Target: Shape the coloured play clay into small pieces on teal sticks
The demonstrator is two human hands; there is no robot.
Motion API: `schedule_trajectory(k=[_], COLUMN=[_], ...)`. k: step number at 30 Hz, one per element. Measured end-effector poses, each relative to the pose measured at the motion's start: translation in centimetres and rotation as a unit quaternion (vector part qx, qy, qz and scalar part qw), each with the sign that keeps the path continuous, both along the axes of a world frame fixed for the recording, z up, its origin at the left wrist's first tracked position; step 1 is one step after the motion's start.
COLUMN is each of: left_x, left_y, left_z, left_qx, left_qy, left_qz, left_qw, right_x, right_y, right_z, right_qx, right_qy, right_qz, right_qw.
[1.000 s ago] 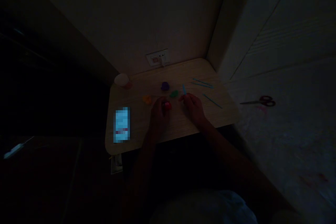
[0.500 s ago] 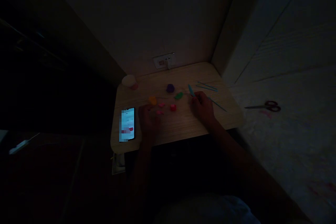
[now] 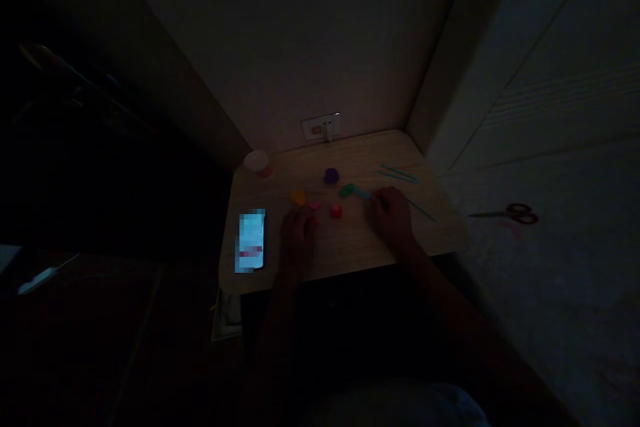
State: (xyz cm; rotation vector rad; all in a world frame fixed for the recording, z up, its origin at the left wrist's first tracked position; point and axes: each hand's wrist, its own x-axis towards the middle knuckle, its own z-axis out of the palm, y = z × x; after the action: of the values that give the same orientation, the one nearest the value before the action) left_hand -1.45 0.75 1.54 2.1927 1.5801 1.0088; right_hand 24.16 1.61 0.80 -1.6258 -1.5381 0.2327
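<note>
Pixelation blurs the phone screen (image 3: 251, 240); the right hand (image 3: 393, 215) partly hides the blue tool (image 3: 363, 193).

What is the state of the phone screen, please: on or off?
The phone screen is on: it glows pale blue on the dim tabletop, left of the left hand.

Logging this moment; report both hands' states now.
Left hand: by a pink piece; too dark to tell open or closed.
Right hand: closed, holding a blue tool, tip at the green lump.
</note>
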Motion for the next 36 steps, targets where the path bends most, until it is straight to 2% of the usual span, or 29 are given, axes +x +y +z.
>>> schedule_trajectory(k=[5,8,11,19,25,30,33,36], left_x=[0.2,0.2,0.1,-0.3,0.0,0.0,-0.1,-0.1], left_y=[0.1,0.3,0.6,0.6,0.5,0.4,0.4,0.4], left_z=[-0.2,-0.3,-0.5,-0.5,-0.2,-0.4,-0.4,-0.2], left_qx=[-0.033,-0.036,-0.021,-0.024,-0.001,0.0,-0.005,-0.006], left_qy=[-0.069,-0.097,-0.081,-0.054,-0.052,-0.034,-0.039,-0.031], left_qz=[-0.011,-0.043,-0.065,-0.038,-0.086,-0.081,-0.07,-0.071], left_qw=[0.997,0.994,0.994,0.998,0.995,0.996,0.997,0.997], right_x=[0.0,0.0,0.2,0.6,0.7,1.0,1.2,1.6], right_y=[-0.7,-1.3,-1.8,-2.0,-1.9,-1.9,-1.9,-1.8], right_z=[0.1,0.3,0.5,0.4,0.1,-0.1,-0.3,-0.5], right_qx=[-0.044,-0.06,-0.063,-0.071,-0.055,-0.042,-0.015,-0.006], right_qy=[-0.107,-0.148,-0.165,-0.192,-0.171,-0.107,0.011,0.162], right_qz=[-0.018,-0.008,0.013,0.038,0.04,0.055,0.038,0.019], right_qw=[0.993,0.987,0.984,0.978,0.983,0.992,0.999,0.987])
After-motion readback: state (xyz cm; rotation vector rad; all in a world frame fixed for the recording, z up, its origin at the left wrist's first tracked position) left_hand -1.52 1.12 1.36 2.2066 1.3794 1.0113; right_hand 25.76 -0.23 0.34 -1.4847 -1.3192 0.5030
